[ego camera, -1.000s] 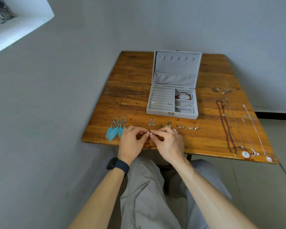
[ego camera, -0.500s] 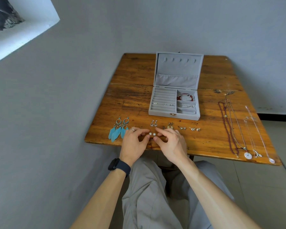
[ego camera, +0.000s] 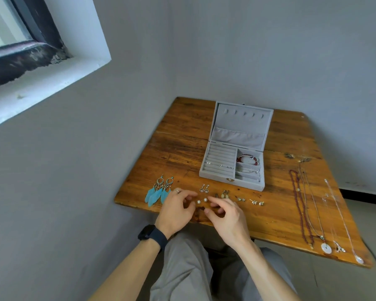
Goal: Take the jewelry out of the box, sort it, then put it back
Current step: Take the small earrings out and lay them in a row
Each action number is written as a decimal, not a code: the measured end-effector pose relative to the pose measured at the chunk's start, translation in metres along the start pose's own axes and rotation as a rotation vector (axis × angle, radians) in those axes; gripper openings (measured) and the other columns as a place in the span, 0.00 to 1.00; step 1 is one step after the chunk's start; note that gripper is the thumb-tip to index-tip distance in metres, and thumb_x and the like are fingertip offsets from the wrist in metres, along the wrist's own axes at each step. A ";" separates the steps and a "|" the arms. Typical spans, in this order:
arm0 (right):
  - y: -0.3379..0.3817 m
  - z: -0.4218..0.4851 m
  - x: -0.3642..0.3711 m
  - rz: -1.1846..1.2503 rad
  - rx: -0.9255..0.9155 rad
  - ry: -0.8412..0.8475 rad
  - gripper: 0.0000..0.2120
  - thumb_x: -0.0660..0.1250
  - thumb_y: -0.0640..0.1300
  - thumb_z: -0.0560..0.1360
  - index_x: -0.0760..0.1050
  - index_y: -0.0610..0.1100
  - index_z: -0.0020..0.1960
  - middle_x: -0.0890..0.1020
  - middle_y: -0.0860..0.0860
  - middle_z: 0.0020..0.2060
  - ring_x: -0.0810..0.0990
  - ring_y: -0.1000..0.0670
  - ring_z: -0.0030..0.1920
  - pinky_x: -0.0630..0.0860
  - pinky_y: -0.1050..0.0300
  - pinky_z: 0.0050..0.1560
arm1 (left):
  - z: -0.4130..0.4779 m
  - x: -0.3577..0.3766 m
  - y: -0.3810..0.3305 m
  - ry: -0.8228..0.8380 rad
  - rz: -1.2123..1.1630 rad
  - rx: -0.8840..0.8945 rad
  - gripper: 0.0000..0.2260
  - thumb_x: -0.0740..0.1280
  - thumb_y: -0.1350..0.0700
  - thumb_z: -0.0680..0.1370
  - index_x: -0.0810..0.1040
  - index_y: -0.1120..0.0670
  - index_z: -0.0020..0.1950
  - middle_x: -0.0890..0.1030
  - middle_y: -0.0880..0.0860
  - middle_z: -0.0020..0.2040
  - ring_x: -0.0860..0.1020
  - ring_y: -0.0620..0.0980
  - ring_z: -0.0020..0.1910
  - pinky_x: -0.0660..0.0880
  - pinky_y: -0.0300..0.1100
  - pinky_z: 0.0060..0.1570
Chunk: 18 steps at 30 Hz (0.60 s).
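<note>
My left hand and right hand hover over the worn wooden desk, in front of the jewelry box. Their fingers are loosely curled with the tips facing each other, pinching nothing. Between the tips lie two pearl studs — small, round and white, side by side in a line parallel to the box's front wall. I cannot tell which way their posts point.

Left of the box's front, the feather earrings lie with metal hoops toward the box and turquoise feathers toward me. Right of the box, the necklaces stretch lengthwise from far to near, pendants at the near end.

The box is grey velvet with its lid upright — ridged rolls fill its left half, and a red bead bracelet sits in its right rear compartment.
</note>
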State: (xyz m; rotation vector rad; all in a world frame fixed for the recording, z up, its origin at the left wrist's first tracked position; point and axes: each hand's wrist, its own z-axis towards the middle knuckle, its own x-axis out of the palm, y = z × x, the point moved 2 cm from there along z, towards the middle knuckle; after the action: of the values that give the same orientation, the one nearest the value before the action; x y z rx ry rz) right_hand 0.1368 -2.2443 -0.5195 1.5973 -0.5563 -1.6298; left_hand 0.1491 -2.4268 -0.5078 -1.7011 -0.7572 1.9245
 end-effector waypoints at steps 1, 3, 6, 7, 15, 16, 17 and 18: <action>0.000 0.000 -0.004 0.030 0.006 0.014 0.17 0.72 0.51 0.75 0.79 0.56 0.64 0.79 0.62 0.50 0.77 0.63 0.48 0.72 0.74 0.42 | 0.005 -0.004 -0.001 0.003 -0.007 -0.007 0.13 0.67 0.53 0.79 0.78 0.43 0.63 0.74 0.40 0.53 0.73 0.35 0.51 0.67 0.24 0.46; 0.002 0.003 -0.015 0.063 -0.003 0.024 0.14 0.72 0.50 0.76 0.80 0.57 0.61 0.79 0.62 0.50 0.77 0.66 0.50 0.74 0.75 0.43 | 0.018 -0.013 -0.007 -0.041 -0.007 -0.009 0.13 0.66 0.53 0.80 0.77 0.43 0.64 0.75 0.40 0.56 0.74 0.36 0.53 0.67 0.22 0.45; 0.009 0.018 -0.033 0.028 -0.049 -0.006 0.11 0.71 0.50 0.77 0.79 0.60 0.58 0.79 0.64 0.49 0.76 0.67 0.51 0.74 0.75 0.41 | 0.042 -0.023 -0.020 -0.158 0.114 0.076 0.15 0.62 0.50 0.81 0.75 0.46 0.69 0.77 0.44 0.62 0.74 0.41 0.60 0.72 0.30 0.55; 0.012 0.026 -0.038 0.003 -0.069 -0.023 0.10 0.70 0.50 0.77 0.79 0.60 0.58 0.79 0.65 0.49 0.76 0.67 0.50 0.74 0.76 0.41 | 0.050 -0.023 -0.024 -0.169 0.183 0.114 0.17 0.61 0.49 0.82 0.73 0.47 0.71 0.76 0.46 0.65 0.73 0.45 0.64 0.74 0.37 0.58; 0.020 0.114 -0.043 -0.372 -0.128 -0.058 0.13 0.64 0.53 0.80 0.79 0.54 0.62 0.80 0.57 0.57 0.76 0.53 0.58 0.73 0.62 0.52 | 0.108 0.008 -0.031 0.214 0.544 0.074 0.27 0.42 0.41 0.84 0.43 0.48 0.82 0.46 0.45 0.82 0.43 0.47 0.80 0.39 0.56 0.76; 0.020 0.122 -0.041 -0.420 -0.130 -0.052 0.13 0.63 0.53 0.81 0.79 0.54 0.63 0.80 0.56 0.57 0.75 0.52 0.58 0.73 0.60 0.53 | 0.110 0.012 -0.029 0.244 0.564 0.068 0.27 0.40 0.41 0.84 0.40 0.48 0.82 0.45 0.45 0.82 0.42 0.46 0.80 0.37 0.57 0.76; 0.020 0.130 -0.038 -0.456 -0.130 -0.042 0.14 0.62 0.54 0.81 0.79 0.54 0.64 0.80 0.55 0.57 0.75 0.52 0.58 0.73 0.59 0.54 | 0.111 0.014 -0.028 0.260 0.565 0.063 0.27 0.39 0.42 0.84 0.38 0.49 0.81 0.45 0.44 0.82 0.41 0.46 0.80 0.37 0.57 0.76; 0.020 0.137 -0.036 -0.483 -0.132 -0.032 0.15 0.61 0.54 0.81 0.79 0.54 0.64 0.79 0.55 0.57 0.74 0.51 0.58 0.73 0.58 0.55 | 0.112 0.016 -0.026 0.264 0.558 0.060 0.27 0.38 0.42 0.84 0.37 0.50 0.81 0.45 0.45 0.82 0.41 0.46 0.80 0.37 0.57 0.76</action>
State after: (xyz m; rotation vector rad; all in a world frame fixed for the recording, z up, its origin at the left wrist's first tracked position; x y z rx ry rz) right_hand 0.0051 -2.2567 -0.4654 1.6933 -0.0709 -1.9967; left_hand 0.0358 -2.4081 -0.4925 -2.2373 -0.1255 1.9641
